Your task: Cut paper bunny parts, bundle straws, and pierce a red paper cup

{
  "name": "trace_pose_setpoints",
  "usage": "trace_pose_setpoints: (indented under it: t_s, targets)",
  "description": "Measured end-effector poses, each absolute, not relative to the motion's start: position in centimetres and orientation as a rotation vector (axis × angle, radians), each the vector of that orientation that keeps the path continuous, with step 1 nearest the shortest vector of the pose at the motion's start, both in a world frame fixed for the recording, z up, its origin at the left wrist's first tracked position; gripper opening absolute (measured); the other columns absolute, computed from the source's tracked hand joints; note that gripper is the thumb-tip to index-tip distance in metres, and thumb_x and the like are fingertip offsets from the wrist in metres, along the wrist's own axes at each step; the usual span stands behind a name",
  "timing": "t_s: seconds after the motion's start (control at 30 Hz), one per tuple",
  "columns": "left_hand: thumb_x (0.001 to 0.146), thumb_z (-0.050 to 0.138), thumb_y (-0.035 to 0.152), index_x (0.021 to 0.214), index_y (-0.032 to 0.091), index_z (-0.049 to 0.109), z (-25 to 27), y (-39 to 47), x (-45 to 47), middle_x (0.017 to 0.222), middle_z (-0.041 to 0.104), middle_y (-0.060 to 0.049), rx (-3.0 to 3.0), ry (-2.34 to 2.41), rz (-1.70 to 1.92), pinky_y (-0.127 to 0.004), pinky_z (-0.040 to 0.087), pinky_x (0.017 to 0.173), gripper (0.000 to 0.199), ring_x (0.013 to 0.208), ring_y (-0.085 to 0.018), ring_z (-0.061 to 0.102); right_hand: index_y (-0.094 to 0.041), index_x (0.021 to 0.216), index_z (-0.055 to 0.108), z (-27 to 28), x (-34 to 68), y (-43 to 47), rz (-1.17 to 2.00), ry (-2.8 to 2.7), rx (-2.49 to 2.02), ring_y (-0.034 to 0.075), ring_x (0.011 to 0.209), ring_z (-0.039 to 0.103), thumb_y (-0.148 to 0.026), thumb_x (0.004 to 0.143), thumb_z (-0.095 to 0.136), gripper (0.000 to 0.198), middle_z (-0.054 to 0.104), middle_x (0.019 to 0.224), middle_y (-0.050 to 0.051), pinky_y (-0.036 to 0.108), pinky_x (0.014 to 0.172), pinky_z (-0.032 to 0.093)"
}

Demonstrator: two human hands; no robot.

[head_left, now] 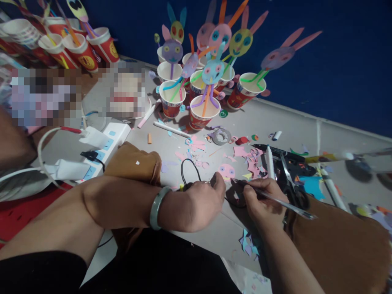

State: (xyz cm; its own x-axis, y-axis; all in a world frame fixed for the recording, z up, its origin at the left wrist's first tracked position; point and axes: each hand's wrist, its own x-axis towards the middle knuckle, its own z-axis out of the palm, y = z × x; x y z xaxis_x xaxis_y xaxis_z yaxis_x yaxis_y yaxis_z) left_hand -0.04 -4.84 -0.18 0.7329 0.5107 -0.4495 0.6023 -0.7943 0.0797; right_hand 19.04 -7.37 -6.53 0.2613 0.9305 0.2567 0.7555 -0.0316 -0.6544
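My right hand [267, 200] is closed around a clear-barrelled pen [284, 203], its tip over the lower right edge of a small round pink paper face [227, 170]. The face has blue eyes and a yellow mouth drawn on it. My left hand [199, 204], with a pale green bangle [157, 207] on the wrist, rests on the table. Its curled fingers are pinched at the left edge of the face, and most of them are hidden. A black cord [186, 161] loops behind this hand.
Paper cups [204, 112] with straw-and-paper rabbit figures stand at the back. Paper scraps [196, 143], a tape roll [221, 136], a white marker [172, 129] and scissors [290, 179] lie around. A power strip [107, 149] and cables sit left, beside a brown bag [131, 163].
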Motion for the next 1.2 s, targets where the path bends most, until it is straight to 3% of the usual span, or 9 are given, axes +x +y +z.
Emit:
trace_pose_setpoints:
  t_s: [0.4, 0.67, 0.77, 1.0, 1.2]
  targets:
    - [0.097, 0.047, 0.022, 0.156, 0.002, 0.032, 0.0, -4.8, 0.0, 0.162, 0.027, -0.032, 2.701, 0.893, -0.623, -0.030, 0.059, 0.058, 0.064, 0.084, -0.021, 0.074, -0.023, 0.073, 0.059, -7.2, 19.2, -7.5, 0.279, -1.325, -1.770, 0.018, 0.061, 0.063, -0.036, 0.077, 0.067, 0.016, 0.066, 0.069, 0.001, 0.033, 0.058, 0.052]
    - [0.098, 0.046, 0.025, 0.154, 0.000, 0.035, -0.3, -5.0, -0.3, 0.161, 0.027, -0.033, 2.768, 0.838, -0.611, -0.031, 0.057, 0.057, 0.063, 0.086, -0.023, 0.073, -0.026, 0.074, 0.047, -6.8, 18.6, -6.6, 0.445, -0.971, -1.566, 0.012, 0.038, 0.045, -0.039, 0.082, 0.067, 0.025, 0.044, 0.049, -0.009, 0.030, 0.046, 0.048]
    - [0.097, 0.047, 0.026, 0.153, 0.002, 0.038, -0.6, -5.2, -0.3, 0.161, 0.028, -0.032, 2.783, 0.854, -0.585, -0.030, 0.055, 0.054, 0.062, 0.084, -0.023, 0.072, -0.026, 0.079, 0.048, -6.6, 18.6, -6.3, 0.499, -0.873, -1.584, 0.012, 0.038, 0.047, -0.035, 0.079, 0.069, 0.022, 0.046, 0.053, -0.008, 0.026, 0.040, 0.040]
    - [0.098, 0.042, 0.022, 0.154, -0.001, 0.034, -0.3, -5.1, -0.3, 0.161, 0.028, -0.033, 2.792, 0.825, -0.609, -0.031, 0.057, 0.056, 0.061, 0.088, -0.024, 0.072, -0.025, 0.085, 0.049, -6.6, 18.4, -6.0, 0.545, -0.771, -1.594, 0.011, 0.043, 0.053, -0.043, 0.077, 0.070, 0.028, 0.052, 0.060, -0.009, 0.022, 0.036, 0.035]
    - [0.098, 0.041, 0.022, 0.157, 0.000, 0.028, -0.5, -5.1, -0.2, 0.162, 0.025, -0.033, 2.767, 0.864, -0.632, -0.032, 0.059, 0.057, 0.064, 0.087, -0.025, 0.074, -0.024, 0.079, 0.053, -6.4, 18.2, -6.2, 0.546, -0.784, -1.519, 0.010, 0.040, 0.048, -0.039, 0.079, 0.073, 0.025, 0.054, 0.056, -0.007, 0.023, 0.039, 0.040]
